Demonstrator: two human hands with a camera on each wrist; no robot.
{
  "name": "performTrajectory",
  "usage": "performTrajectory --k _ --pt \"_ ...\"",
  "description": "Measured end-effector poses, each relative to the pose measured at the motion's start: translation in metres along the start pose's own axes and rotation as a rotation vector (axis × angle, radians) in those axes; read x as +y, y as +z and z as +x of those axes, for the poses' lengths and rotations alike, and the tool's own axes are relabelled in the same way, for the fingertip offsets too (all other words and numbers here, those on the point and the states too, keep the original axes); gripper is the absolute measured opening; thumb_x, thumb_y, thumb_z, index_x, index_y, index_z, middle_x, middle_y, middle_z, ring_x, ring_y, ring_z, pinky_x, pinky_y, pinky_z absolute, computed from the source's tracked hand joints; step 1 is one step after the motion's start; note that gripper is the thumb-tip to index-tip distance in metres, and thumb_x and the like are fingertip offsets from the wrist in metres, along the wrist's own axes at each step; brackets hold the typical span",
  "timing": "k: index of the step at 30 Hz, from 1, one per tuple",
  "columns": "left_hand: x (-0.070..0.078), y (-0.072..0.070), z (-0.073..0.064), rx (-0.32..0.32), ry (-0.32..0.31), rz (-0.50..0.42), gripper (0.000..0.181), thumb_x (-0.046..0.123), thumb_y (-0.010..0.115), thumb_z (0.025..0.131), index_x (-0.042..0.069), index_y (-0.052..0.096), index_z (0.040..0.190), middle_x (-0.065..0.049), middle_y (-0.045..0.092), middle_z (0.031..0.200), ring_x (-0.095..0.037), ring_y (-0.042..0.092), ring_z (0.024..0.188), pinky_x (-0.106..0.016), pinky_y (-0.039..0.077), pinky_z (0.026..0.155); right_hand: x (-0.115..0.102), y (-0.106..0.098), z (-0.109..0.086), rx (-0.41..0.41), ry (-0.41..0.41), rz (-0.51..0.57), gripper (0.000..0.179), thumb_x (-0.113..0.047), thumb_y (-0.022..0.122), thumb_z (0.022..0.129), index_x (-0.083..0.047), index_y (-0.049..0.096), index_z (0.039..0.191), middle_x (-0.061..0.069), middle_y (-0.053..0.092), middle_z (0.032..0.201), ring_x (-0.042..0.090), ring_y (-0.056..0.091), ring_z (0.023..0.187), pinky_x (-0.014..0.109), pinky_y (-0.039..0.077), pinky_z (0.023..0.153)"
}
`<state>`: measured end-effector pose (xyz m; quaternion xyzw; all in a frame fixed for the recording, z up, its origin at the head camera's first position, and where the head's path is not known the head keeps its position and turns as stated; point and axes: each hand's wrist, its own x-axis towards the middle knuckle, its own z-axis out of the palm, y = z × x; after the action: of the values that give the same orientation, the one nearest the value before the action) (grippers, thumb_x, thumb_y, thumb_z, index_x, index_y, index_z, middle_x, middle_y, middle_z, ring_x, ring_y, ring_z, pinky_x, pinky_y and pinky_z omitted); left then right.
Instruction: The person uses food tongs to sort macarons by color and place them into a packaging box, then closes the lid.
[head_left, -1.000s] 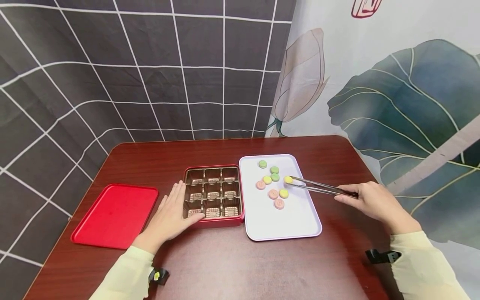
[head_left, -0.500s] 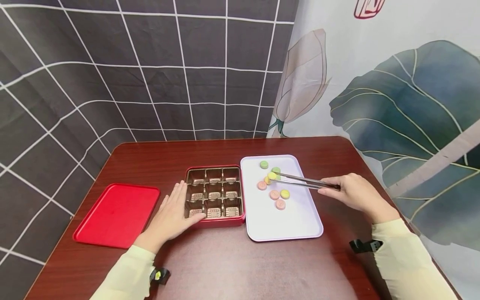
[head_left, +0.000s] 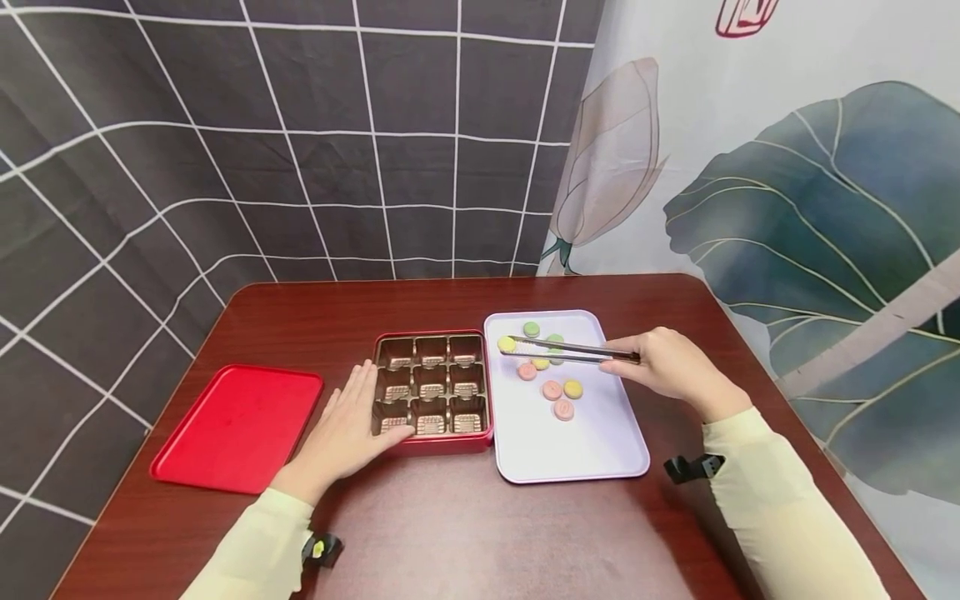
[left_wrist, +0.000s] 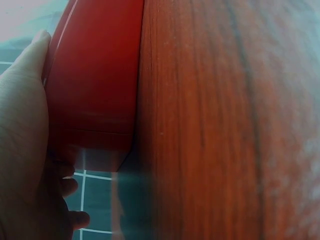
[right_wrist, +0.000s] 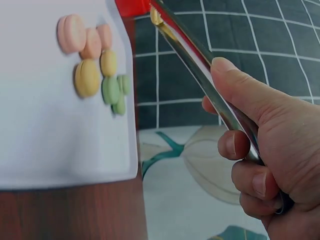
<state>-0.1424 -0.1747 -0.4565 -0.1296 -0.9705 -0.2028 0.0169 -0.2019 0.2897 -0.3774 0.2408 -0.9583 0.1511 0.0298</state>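
Note:
My right hand (head_left: 671, 371) grips metal tongs (head_left: 581, 347), which run leftward over the white tray (head_left: 570, 454). Their tips pinch a yellow macaron (head_left: 507, 344) above the tray's left side, close to the red box (head_left: 442, 446). In the right wrist view, the thumb and curled fingers wrap round the tongs. My left hand (head_left: 341, 429) lies against the box's near left corner, fingers straight along its left side and thumb at the front rim. The box has a gold-brown divided insert (head_left: 431, 389) with bare compartments. Pink macarons (head_left: 552, 390), two yellow ones and several green ones lie on the tray.
A red lid (head_left: 236, 429) lies flat on the wooden table (head_left: 480, 533), left of my left hand. The tray stands right beside the box. A dark grid-patterned cloth (head_left: 315, 150) and a floral cloth (head_left: 795, 167) hang behind the table.
My right hand has moved left with the tongs, carrying the yellow macaron from among the others toward the tray's left edge. My left hand has stayed at the box.

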Motion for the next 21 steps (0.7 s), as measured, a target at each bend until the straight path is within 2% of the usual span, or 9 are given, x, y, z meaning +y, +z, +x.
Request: performTrajectory --k 5,12,18,21 --pt "0.0 0.001 0.001 0.006 0.003 -0.005 0.111 0.071 0.058 0.079 0.0 0.014 0.153 -0.017 0.015 0.159 -0.033 0.011 0.146 -0.06 0.02 0.11 -0.009 0.0 0.014 -0.023 -0.009 0.02 0.052 -0.054 0.071 0.08 -0.012 0.075 0.11 -0.01 0.065 0.066 0.008 0.045 0.051 0.025 0.036 0.045" --pt "0.001 0.0 0.001 0.004 0.004 -0.002 0.113 0.075 0.055 0.078 0.001 0.014 0.153 -0.017 0.014 0.159 -0.032 0.01 0.146 -0.059 0.02 0.111 -0.019 0.002 0.031 -0.034 -0.079 0.001 0.042 -0.048 0.073 0.081 -0.015 0.076 0.108 -0.007 0.071 0.079 0.009 0.05 0.059 0.027 0.04 0.052" --pt "0.001 0.0 0.0 0.005 0.003 -0.006 0.114 0.077 0.053 0.078 0.001 0.014 0.153 -0.016 0.014 0.159 -0.032 0.01 0.146 -0.059 0.02 0.111 -0.026 0.005 0.044 -0.057 -0.114 -0.01 0.046 -0.048 0.072 0.081 -0.012 0.075 0.109 -0.009 0.067 0.068 0.01 0.048 0.057 0.027 0.038 0.052" --pt "0.001 0.0 0.0 0.003 0.001 -0.004 0.114 0.077 0.053 0.078 0.001 0.014 0.153 -0.016 0.014 0.159 -0.032 0.009 0.146 -0.059 0.02 0.111 -0.029 0.007 0.049 -0.06 -0.136 -0.023 0.046 -0.049 0.072 0.081 -0.011 0.075 0.109 -0.008 0.067 0.068 0.009 0.049 0.058 0.027 0.039 0.052"
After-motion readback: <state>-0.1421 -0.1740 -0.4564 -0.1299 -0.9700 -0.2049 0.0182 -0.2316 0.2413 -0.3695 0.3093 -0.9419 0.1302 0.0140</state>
